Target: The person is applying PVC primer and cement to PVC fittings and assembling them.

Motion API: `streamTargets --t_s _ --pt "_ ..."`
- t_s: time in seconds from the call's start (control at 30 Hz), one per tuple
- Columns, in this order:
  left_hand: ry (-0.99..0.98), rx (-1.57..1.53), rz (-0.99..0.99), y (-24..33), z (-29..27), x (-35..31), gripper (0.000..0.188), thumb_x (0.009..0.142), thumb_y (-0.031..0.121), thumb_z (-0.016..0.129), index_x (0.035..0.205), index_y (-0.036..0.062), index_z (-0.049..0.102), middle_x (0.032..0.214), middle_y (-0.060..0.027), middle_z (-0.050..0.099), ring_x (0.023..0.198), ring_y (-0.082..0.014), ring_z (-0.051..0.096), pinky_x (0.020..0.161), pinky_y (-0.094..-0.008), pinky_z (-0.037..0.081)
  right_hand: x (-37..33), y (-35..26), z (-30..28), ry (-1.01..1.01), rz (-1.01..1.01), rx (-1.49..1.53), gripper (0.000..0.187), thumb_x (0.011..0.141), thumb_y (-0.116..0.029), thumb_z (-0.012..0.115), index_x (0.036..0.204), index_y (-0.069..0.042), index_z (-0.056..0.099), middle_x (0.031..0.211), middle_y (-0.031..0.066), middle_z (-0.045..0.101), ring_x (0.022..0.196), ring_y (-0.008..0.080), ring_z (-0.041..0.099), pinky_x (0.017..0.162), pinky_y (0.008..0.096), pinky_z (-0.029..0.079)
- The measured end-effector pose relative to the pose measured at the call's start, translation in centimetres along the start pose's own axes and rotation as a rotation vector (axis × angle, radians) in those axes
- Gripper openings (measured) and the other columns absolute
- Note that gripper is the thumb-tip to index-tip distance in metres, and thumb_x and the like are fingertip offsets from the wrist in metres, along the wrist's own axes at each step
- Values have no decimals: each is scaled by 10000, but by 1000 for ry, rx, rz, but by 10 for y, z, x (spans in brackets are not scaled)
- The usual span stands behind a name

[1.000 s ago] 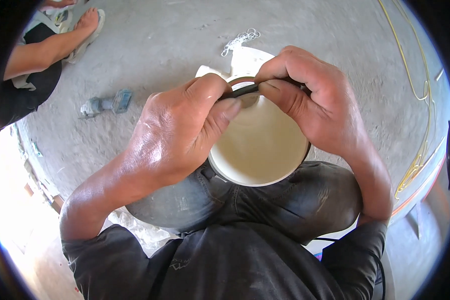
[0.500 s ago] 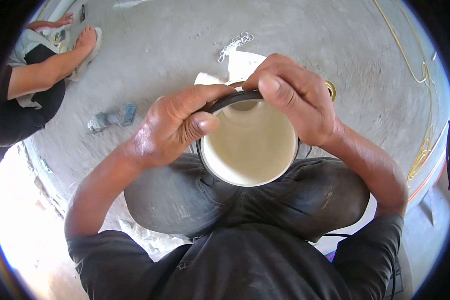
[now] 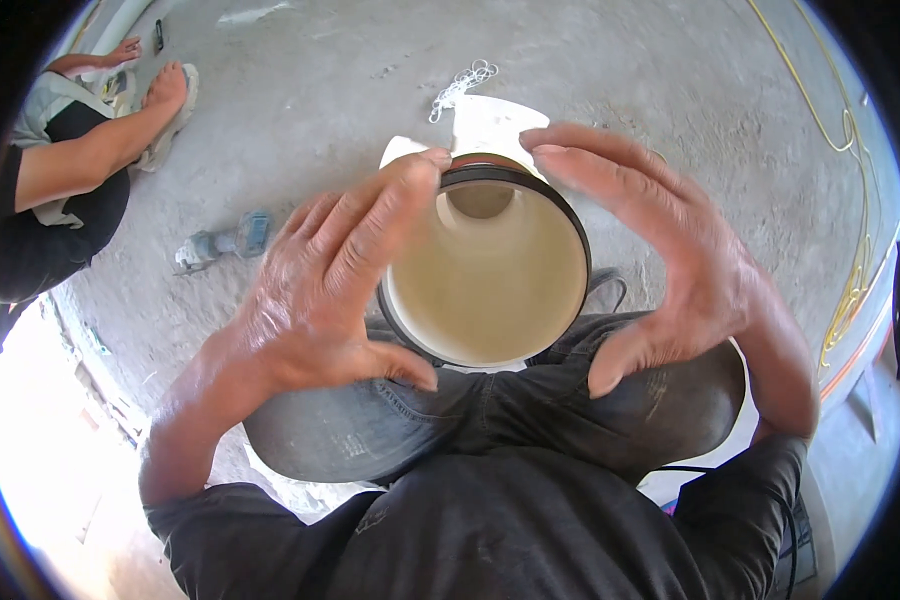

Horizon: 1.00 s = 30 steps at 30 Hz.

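Observation:
A wide white pipe fitting [image 3: 490,300] stands between my knees with its round mouth toward me. A black rubber ring [image 3: 568,212] runs round the rim of that mouth. My left hand [image 3: 315,280] is open at the left of the rim, fingers stretched forward and thumb apart; whether it touches the ring I cannot tell. To the right, my right hand [image 3: 685,245] is open too, its fingers curving toward the far rim and its thumb spread back near my knee. Neither hand grips anything.
Beyond the fitting lie a white piece [image 3: 490,122] and a bunched white cord [image 3: 462,88]. A blue-grey power tool [image 3: 225,242] rests on the concrete floor [image 3: 320,110] at left. Another person's leg [image 3: 95,160] shows at upper left. Yellow cable [image 3: 850,270] trails down the right side.
Both hands have let go of the far rim and spread apart, the left toward the left and the right toward the right. More of the black ring shows.

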<state>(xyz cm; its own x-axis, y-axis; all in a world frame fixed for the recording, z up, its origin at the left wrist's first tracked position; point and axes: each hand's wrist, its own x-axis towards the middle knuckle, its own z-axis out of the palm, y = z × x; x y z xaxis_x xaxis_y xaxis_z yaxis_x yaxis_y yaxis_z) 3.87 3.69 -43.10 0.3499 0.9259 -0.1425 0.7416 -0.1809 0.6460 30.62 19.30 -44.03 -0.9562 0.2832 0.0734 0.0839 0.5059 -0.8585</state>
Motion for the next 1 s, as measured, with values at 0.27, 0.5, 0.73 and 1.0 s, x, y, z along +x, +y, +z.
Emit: streamTargets --t_s 0.27,0.5,0.73,1.0 --pt "-1 -115 8 -1 5 17 1323 475 408 922 1522 56 194 1495 -145 393 1338 -361 424 1087 -446 383 1 -6 20 -92 221 -126 1336 425 -483 910 1518 -79 256 1505 133 391 1369 359 392 1111 474 339" --pt "8 -277 -24 -7 16 11 1201 526 276 936 1493 73 253 1477 -147 411 1332 -358 433 1084 -426 402 1 -4 26 -107 199 -189 1304 440 -424 940 1501 -64 272 1487 135 415 1351 360 416 1100 474 354" --pt "51 -306 -10 -10 25 17 1153 551 265 933 1480 74 278 1435 -154 451 1309 -347 459 1075 -437 404 -1 8 31 -6 139 -174 1159 525 -304 936 1471 -59 313 1447 148 458 1317 371 456 1090 478 370" --pt "17 -292 -141 -15 32 17 1121 562 272 937 1458 45 304 1371 -168 508 1265 -355 506 1068 -420 405 -5 24 44 47 174 -104 1147 473 -315 941 1428 -59 361 1396 182 497 1319 341 467 1122 467 342"
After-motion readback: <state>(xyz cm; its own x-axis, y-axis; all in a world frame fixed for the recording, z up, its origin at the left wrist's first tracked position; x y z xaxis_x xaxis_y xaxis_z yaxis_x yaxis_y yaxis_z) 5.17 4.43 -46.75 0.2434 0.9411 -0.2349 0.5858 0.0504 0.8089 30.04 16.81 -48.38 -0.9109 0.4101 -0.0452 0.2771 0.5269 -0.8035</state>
